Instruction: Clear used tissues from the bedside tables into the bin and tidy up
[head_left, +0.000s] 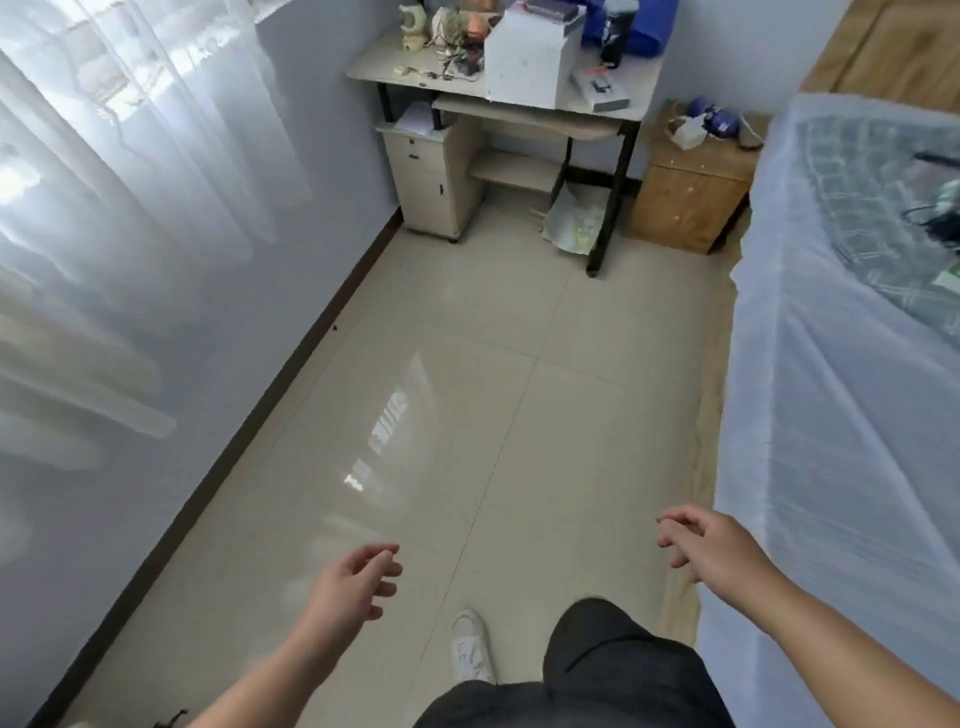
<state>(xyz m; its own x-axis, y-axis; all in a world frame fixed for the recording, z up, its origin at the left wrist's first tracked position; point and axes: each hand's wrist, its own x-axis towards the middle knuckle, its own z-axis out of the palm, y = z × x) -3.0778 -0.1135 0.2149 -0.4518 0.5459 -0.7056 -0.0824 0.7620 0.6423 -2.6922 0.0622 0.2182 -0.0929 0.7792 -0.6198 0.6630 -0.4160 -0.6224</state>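
A wooden bedside table (691, 200) stands at the far end of the room, between the desk and the bed. On its top lie a crumpled white tissue (690, 132) and blue round objects (714, 117). My left hand (358, 577) hangs in front of me over the floor, fingers loosely curled, holding nothing. My right hand (706, 545) is out to the right near the bed's edge, fingers also relaxed and empty. No bin is in view.
A cluttered desk (639, 83) with a white box (530, 57) stands against the far wall, a small drawer cabinet (431, 176) beside it. The bed under a white mosquito net (831, 364) fills the right. A curtain (104, 208) hangs left. Tiled floor (467, 389) stretches ahead.
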